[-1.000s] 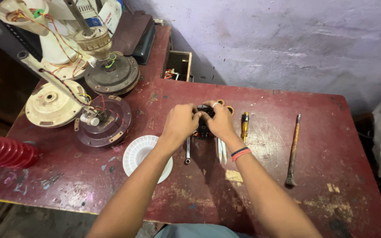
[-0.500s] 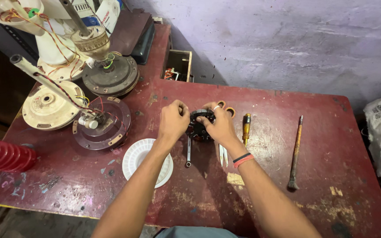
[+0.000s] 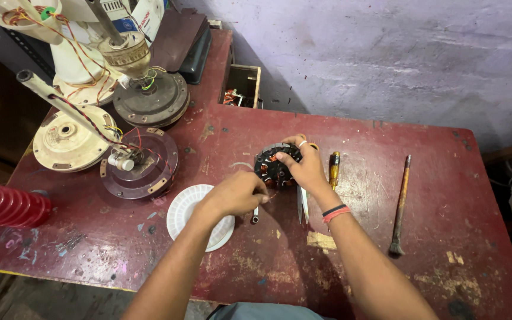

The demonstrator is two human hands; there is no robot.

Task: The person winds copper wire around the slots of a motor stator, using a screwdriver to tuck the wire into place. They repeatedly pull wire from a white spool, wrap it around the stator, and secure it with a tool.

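Observation:
My right hand point(image 3: 306, 168) grips a round black motor stator point(image 3: 272, 167) with copper windings and holds it tilted on the red table point(image 3: 422, 154). My left hand point(image 3: 235, 193) is off the stator, just to its lower left. Its fingers are curled over the top of a small metal rod tool point(image 3: 255, 217), whose lower end sticks out below the hand. A white plastic disc point(image 3: 186, 213) lies partly under my left wrist.
Metal tweezers point(image 3: 302, 205) and a yellow-handled screwdriver point(image 3: 333, 169) lie by my right wrist, a long brush point(image 3: 399, 205) further right. Several opened fan motors point(image 3: 140, 166) with wires crowd the left. A red ribbed part point(image 3: 1, 204) is at the left edge, a wooden box point(image 3: 241, 86) behind.
My left hand has left the stator and dropped toward me onto the small metal tool. My right hand keeps hold of the stator, which now stands more tilted.

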